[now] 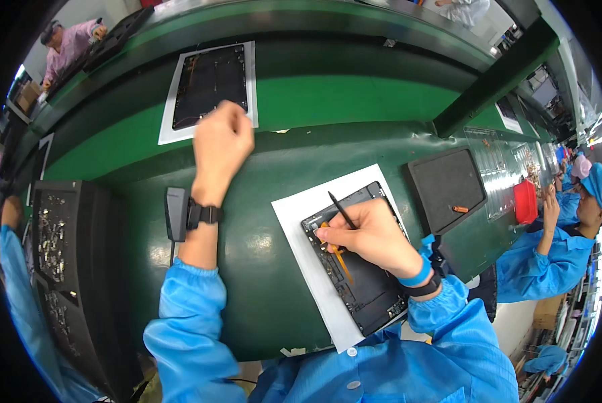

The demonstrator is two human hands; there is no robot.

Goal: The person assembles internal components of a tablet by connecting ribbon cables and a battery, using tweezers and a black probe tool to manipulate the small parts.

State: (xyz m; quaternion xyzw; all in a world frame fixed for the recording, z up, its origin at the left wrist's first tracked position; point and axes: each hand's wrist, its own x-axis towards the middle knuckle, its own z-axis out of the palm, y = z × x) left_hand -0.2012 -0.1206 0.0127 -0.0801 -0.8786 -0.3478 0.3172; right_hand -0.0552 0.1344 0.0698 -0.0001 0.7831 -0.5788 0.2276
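Note:
On the bench before me lies an opened tablet housing (375,295), black inside, with a white sheet (291,208) under it. My right hand (378,238) is closed round a slim black pen-shaped tool (341,209); its fingertips are down at the housing's upper left part. An orange flex cable (344,266) runs out from beneath those fingers. Farther off, my left hand (223,144) is curled closed, slightly blurred, at the lower edge of a second opened tablet housing (210,84). Whatever that hand may hold is hidden. This second housing also lies on a white sheet (168,127).
A black foam tray (442,181) with a small orange part (460,209) lies right, near clear plastic trays (485,168) and a red bin (525,201). Black bins of small metal parts (54,242) stand left. A green post (495,77) rises at right. Co-workers sit both sides.

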